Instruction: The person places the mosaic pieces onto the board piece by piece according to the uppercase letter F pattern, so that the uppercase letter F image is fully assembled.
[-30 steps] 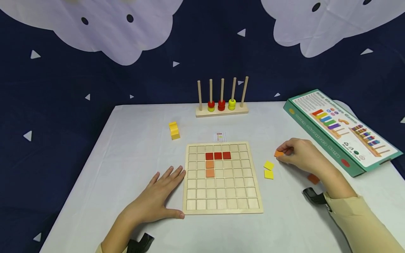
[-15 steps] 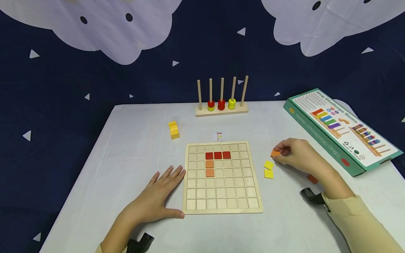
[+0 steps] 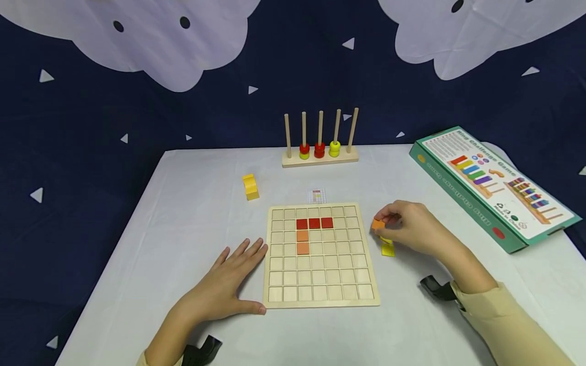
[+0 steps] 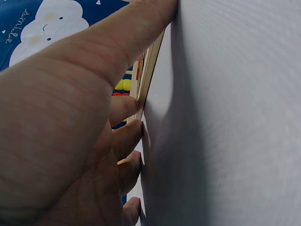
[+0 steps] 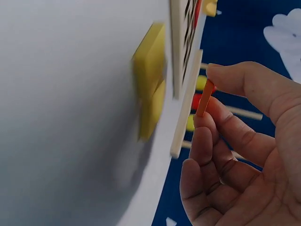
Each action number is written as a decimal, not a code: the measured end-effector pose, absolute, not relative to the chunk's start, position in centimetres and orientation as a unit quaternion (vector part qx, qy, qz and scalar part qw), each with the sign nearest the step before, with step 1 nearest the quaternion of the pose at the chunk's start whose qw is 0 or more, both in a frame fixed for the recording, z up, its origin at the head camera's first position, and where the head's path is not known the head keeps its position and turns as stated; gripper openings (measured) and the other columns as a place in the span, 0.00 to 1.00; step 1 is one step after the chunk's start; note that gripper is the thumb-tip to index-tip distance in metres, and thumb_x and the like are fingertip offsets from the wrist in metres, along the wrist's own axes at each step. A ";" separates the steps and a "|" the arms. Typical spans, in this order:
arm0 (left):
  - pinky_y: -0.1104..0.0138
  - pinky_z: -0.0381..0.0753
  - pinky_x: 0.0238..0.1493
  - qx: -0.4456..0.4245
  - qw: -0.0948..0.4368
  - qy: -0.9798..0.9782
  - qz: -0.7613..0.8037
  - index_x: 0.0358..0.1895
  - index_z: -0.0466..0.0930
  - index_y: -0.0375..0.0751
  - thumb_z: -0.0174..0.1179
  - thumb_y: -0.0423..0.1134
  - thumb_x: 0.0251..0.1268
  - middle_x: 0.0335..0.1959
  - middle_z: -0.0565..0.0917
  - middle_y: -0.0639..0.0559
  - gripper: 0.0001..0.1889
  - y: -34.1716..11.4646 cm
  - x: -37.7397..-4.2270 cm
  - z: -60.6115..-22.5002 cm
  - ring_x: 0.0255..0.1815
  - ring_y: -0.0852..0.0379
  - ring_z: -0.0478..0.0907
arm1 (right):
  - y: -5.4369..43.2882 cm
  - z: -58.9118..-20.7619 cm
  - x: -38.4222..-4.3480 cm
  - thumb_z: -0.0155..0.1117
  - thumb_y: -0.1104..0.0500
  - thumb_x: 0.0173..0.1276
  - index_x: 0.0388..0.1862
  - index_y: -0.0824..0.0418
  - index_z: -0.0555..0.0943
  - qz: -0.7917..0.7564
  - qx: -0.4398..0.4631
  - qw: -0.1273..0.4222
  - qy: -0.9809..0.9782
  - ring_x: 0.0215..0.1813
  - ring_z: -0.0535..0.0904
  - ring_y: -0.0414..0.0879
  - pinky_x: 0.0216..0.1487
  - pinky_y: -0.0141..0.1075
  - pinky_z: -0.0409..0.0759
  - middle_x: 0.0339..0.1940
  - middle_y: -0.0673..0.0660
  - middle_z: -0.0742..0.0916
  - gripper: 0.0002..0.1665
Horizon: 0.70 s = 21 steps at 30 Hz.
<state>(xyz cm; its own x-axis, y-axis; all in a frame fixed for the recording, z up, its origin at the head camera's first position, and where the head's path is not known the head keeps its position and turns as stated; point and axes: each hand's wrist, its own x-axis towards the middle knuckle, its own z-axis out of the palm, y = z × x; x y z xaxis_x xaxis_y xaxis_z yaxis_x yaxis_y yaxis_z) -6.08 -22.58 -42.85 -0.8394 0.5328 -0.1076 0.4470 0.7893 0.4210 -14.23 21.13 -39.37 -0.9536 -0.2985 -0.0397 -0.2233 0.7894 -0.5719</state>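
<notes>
My right hand [image 3: 414,226] pinches a flat orange square tile [image 3: 378,224] between thumb and fingertips, just off the right edge of the wooden grid board [image 3: 336,295]. In the right wrist view that orange tile [image 5: 205,99] shows edge-on. Two yellow tiles [image 3: 387,249] lie under and beside this hand, one partly covered by it. My left hand [image 3: 224,284] rests with spread fingers on the white table, fingertips and thumb at the board's left edge. On the board, three red tiles [image 3: 314,223] form a row, with two orange tiles [image 3: 302,242] below the leftmost one.
A small printed pattern card [image 3: 317,196] lies behind the board. Farther back stands a peg rack [image 3: 320,161] with red and yellow rings. Yellow blocks [image 3: 251,187] sit at the back left. A green game box [image 3: 494,188] lies on the right.
My right hand has moved left with the orange tile, from beyond the yellow tiles to near the board's right edge, now partly covering one yellow tile. My left hand stays at the board.
</notes>
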 end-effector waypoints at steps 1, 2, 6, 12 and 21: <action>0.28 0.52 0.83 0.261 0.110 0.939 0.194 0.88 0.55 0.50 0.75 0.74 0.50 0.89 0.58 0.51 0.65 -22.6 -6.1 -42.9 0.90 0.39 0.52 | 20.8 -39.3 -14.1 0.81 0.57 0.64 0.44 0.58 0.90 -0.295 -0.142 0.065 0.942 0.41 0.81 0.44 0.42 0.33 0.80 0.39 0.51 0.90 0.12; 0.28 0.52 0.83 0.261 0.110 0.939 0.194 0.88 0.55 0.50 0.75 0.74 0.50 0.89 0.58 0.51 0.65 -22.6 -6.1 -42.9 0.90 0.39 0.52 | 20.5 -39.3 -14.0 0.81 0.57 0.64 0.44 0.58 0.90 -0.296 -0.148 0.066 0.941 0.41 0.82 0.44 0.42 0.33 0.80 0.39 0.51 0.90 0.12; 0.28 0.52 0.82 0.262 0.110 0.939 0.194 0.88 0.54 0.50 0.75 0.74 0.50 0.89 0.58 0.51 0.65 -22.6 -6.1 -42.9 0.90 0.38 0.52 | 19.0 -39.3 -13.7 0.80 0.59 0.64 0.44 0.57 0.90 -0.303 -0.181 0.065 0.933 0.41 0.82 0.43 0.42 0.33 0.82 0.40 0.50 0.90 0.11; 0.28 0.52 0.83 0.260 0.111 0.940 0.191 0.89 0.54 0.51 0.74 0.74 0.51 0.90 0.57 0.51 0.64 -22.7 -6.1 -42.9 0.90 0.39 0.52 | 16.8 -39.3 -13.3 0.81 0.60 0.60 0.42 0.54 0.90 -0.305 -0.233 0.057 0.922 0.40 0.82 0.41 0.42 0.34 0.82 0.38 0.46 0.89 0.11; 0.28 0.52 0.83 0.259 0.114 0.940 0.192 0.88 0.54 0.51 0.75 0.74 0.50 0.90 0.57 0.51 0.65 -22.6 -6.1 -42.9 0.90 0.39 0.52 | 13.7 -39.3 -12.4 0.81 0.59 0.60 0.42 0.54 0.89 -0.297 -0.269 0.081 0.913 0.39 0.80 0.40 0.44 0.33 0.82 0.36 0.45 0.88 0.12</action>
<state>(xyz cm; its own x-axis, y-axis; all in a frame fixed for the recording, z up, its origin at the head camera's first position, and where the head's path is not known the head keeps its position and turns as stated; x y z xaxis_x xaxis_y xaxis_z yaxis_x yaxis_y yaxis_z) -6.09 -22.63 -42.87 -0.8402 0.5301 -0.1144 0.4425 0.7920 0.4207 -12.43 13.75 -39.32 -0.8426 -0.5384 0.0120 -0.4425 0.6794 -0.5853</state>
